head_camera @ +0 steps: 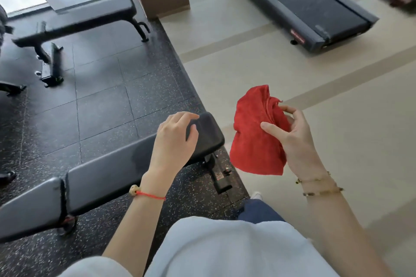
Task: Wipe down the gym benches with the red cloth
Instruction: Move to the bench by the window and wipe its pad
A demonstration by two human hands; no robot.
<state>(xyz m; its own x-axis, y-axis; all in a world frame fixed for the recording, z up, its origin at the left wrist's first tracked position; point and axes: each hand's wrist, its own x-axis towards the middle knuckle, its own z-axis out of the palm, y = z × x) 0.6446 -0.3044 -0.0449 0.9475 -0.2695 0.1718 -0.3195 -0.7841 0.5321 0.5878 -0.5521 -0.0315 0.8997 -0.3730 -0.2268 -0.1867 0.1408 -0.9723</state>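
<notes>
**Cloth in hand, benches waiting**

Head view: the right hand grasped the red cloth, bunched and held in the air beside the near bench, not touching it. The left hand rested with fingers spread on the bench's end pad, grasping nothing. A faint smear on the pad hinted at some wiping; the far bench probably remained to be done

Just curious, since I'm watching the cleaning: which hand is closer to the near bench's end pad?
The left. The left hand rests on the near bench at its end pad, while the right hand is off to its right, apart from it, holding the red cloth.
</notes>
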